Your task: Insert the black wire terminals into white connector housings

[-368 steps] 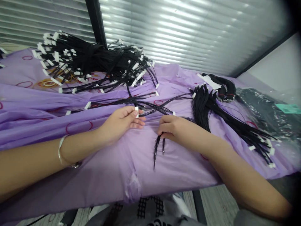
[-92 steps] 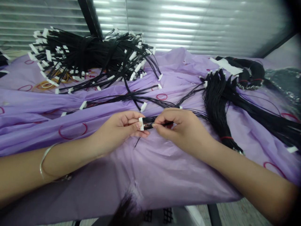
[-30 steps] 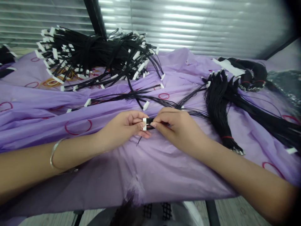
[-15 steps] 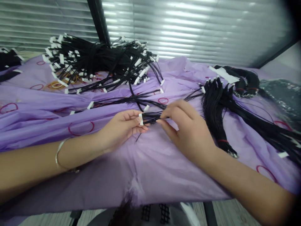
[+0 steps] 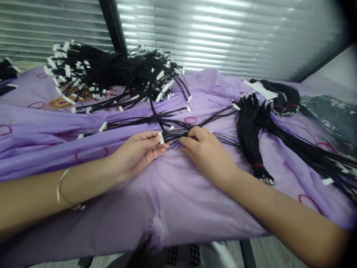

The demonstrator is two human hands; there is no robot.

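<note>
My left hand (image 5: 138,152) pinches a small white connector (image 5: 161,138) between thumb and fingers; thin black wires (image 5: 174,135) run out of it to the right. My right hand (image 5: 208,154) lies just right of it on the purple cloth (image 5: 156,193), fingers curled and pinched on those black wires. The two hands are a few centimetres apart. A silver bracelet (image 5: 63,186) circles my left wrist.
A big heap of black wire harnesses with white connectors (image 5: 111,76) lies at the back left. A loose black wire bundle (image 5: 251,126) and tied bundles (image 5: 281,98) lie at the right. Yellow and red rubber bands (image 5: 63,102) lie on the cloth. Window blinds (image 5: 223,37) stand behind.
The last loose wire that dangled below the connector is gone from there. My right hand has dropped back onto the cloth, closer to the connector, and the view shifted slightly.
</note>
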